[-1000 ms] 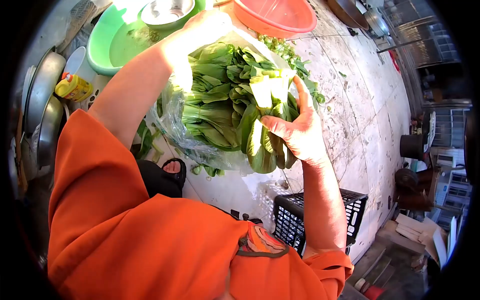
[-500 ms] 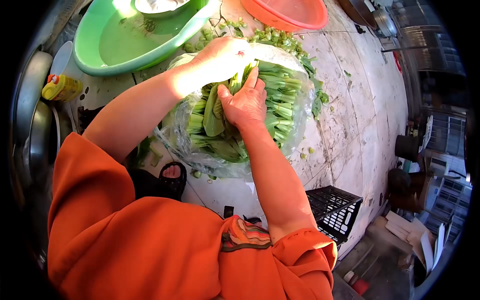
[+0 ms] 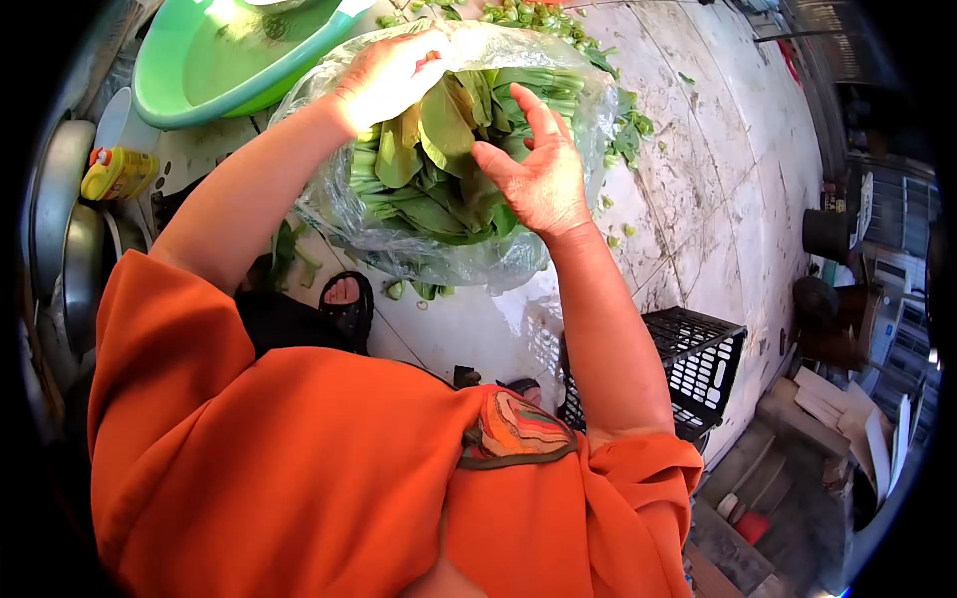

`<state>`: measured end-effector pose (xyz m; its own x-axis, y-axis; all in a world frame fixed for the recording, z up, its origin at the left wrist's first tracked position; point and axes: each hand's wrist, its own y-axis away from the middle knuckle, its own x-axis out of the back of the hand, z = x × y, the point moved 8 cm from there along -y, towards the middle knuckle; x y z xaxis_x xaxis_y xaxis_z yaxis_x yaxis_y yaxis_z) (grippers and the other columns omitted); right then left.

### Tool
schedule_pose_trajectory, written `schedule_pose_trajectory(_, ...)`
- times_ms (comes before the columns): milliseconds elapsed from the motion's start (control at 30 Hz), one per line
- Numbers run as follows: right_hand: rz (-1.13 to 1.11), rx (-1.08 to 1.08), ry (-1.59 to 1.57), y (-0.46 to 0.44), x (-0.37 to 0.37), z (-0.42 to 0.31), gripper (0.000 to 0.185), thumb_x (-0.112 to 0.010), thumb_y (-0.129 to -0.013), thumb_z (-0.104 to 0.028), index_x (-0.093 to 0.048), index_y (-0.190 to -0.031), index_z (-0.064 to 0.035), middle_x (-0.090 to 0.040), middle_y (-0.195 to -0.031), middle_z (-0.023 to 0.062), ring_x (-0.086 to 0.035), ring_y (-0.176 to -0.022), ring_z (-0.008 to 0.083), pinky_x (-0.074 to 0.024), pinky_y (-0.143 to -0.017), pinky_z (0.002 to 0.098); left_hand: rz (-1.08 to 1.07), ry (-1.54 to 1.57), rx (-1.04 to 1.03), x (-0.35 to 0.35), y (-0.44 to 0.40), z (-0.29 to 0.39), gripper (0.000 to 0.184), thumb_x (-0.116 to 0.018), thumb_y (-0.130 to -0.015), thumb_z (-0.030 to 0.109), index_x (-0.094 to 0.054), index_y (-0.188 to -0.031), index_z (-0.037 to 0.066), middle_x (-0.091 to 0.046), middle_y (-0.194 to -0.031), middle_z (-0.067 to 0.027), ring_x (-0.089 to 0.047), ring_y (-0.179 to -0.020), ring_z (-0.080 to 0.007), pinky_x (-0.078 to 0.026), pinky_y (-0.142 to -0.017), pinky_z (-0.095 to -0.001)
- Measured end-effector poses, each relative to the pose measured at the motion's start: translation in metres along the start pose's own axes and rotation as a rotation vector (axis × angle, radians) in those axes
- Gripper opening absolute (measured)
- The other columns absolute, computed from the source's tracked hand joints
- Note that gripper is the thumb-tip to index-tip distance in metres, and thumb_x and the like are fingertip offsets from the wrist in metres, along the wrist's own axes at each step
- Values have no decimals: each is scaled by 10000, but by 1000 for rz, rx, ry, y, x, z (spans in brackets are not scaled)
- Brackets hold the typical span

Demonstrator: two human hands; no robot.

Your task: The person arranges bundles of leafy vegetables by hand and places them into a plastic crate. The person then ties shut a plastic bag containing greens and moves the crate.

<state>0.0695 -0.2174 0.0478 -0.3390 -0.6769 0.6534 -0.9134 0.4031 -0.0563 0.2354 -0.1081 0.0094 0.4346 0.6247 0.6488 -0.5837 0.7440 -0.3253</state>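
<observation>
Leafy greens (image 3: 446,130) with pale stalks lie packed in a clear plastic bag (image 3: 508,261) on the floor in front of me. Broad leaves fill the middle, and stalk ends point outward on both sides. My left hand (image 3: 392,78), bright with sunlight, is at the bag's far left rim; its fingers are curled and appear to pinch the plastic. Over the right side of the greens is my right hand (image 3: 543,169), with thumb and fingers spread and nothing held.
A green basin (image 3: 289,72) with water stands at the upper left, beside a yellow bottle (image 3: 120,174). Cut stem ends (image 3: 543,22) and leaf scraps (image 3: 628,125) litter the tiled floor. A black plastic crate (image 3: 698,364) is near my right forearm. Metal bowls (image 3: 60,189) line the left edge.
Both hands were together on the greens. Now they are apart: the left has moved up and left to the bag's rim, the right has opened and shifted right. More leaves show between them.
</observation>
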Motion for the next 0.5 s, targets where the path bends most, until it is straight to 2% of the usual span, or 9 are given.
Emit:
schedule_pose_trajectory(67, 137, 14, -128, 41, 29, 14, 538, -722, -778, -154, -567, -1283, -53, -609, -1193, 162, -596, -1113, 283, -467, -985, 376, -8, -60, 12, 3, 2, 0, 176, -623, -945, 192, -649, -1098, 107, -626, -870, -67, -576, -729, -161, -483, -688, -304)
schedule_pose_trajectory(167, 70, -194, -99, 108, 34, 50, 332, -686, -808, -110, -646, -1131, -42, -680, -986, 96, -662, -896, 192, -536, -804, 323, 53, -23, 13, 7, 5, 8, 220, -599, -968, 240, -656, -1151, 131, -636, -891, -63, -577, -746, -154, -489, -723, -303)
schedule_pose_trajectory(233, -15, -342, -130, 147, 21, 78, 274, -682, -816, -103, -669, -1079, -30, -688, -935, 85, -667, -813, 152, -547, -705, 282, 6, -260, -2, 12, -3, 18, 198, -597, -967, 231, -656, -1119, 118, -641, -895, -52, -597, -781, -131, -496, -742, -286)
schedule_pose_trajectory(267, -43, -415, -182, 163, 13, 92, 282, -678, -820, -103, -668, -1093, -29, -687, -942, 88, -667, -816, 146, -549, -698, 279, -34, -378, -27, 12, -7, 21, 187, -601, -964, 215, -657, -1102, 103, -642, -887, -36, -601, -794, -113, -496, -738, -274)
schedule_pose_trajectory(300, -21, -437, -176, 172, 8, 99, 271, -681, -819, -111, -666, -1076, -27, -688, -933, 86, -667, -813, 154, -549, -706, 291, 140, -35, -80, 22, 0, 40, 154, -683, -800, 154, -696, -921, 60, -643, -801, -195, -658, -773, -292, -523, -724, -401)
schedule_pose_trajectory(333, 2, -455, -170, 177, 4, 106, 261, -685, -817, -120, -663, -1059, -25, -688, -923, 84, -667, -810, 163, -549, -715, 302, 135, -35, -83, 22, -4, 41, 154, -683, -800, 154, -696, -921, 60, -643, -801, -195, -658, -773, -292, -523, -724, -401)
schedule_pose_trajectory(400, 25, -458, -121, 181, -3, 113, 315, -712, -801, -147, -639, -1080, -19, -679, -944, 94, -658, -845, 184, -540, -761, 323, 96, -300, -202, 23, -18, 51, 82, -653, -792, 111, -646, -831, 40, -601, -767, -180, -588, -649, -313, -463, -563, -412)
schedule_pose_trajectory(433, 48, -457, -67, 181, -4, 114, 375, -738, -786, -175, -615, -1101, -13, -669, -965, 105, -650, -879, 205, -531, -807, 344, -27, -312, -222, 18, -27, 57, 33, -615, -769, 79, -620, -786, 51, -592, -728, -162, -564, -650, -296, -447, -628, -425)
schedule_pose_trajectory(500, 133, -492, -14, 182, -6, 113, 453, -764, -765, -205, -581, -1128, -4, -646, -1021, 124, -628, -937, 230, -510, -856, 364, 49, -508, -385, 17, -34, 65, 91, -597, -762, 64, -654, -833, 65, -608, -756, -155, -569, -695, -294, -443, -679, -437)
